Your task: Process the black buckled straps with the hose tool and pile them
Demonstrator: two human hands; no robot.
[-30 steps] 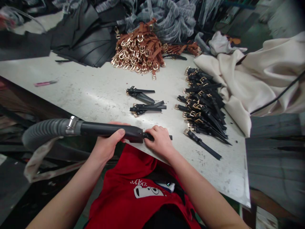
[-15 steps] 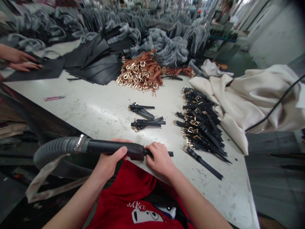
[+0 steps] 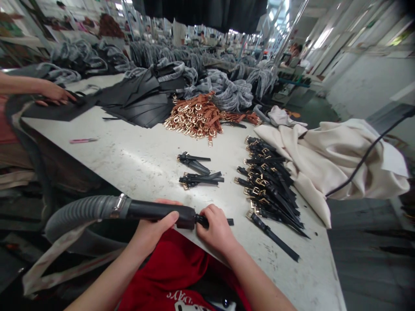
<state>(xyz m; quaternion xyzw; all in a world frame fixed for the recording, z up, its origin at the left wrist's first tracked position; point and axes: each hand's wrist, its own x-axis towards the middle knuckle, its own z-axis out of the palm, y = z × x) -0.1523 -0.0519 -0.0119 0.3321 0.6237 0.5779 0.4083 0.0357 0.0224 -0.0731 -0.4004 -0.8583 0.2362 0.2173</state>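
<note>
A grey hose joins a black handle; the left hand grips it with wrapped fingers; the right hand grasps a black strap at the handle's tip, near the table edge; farther right lie buckled straps.

Tabletop open between pink tool and 2 strap bundles; strap pile blocks right.

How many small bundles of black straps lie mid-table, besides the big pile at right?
2: the farther bundle and the nearer bundle, both left of the big pile. Neither looks hidden, though straps overlap within each. The strap in the right hand isn't counted.
</note>
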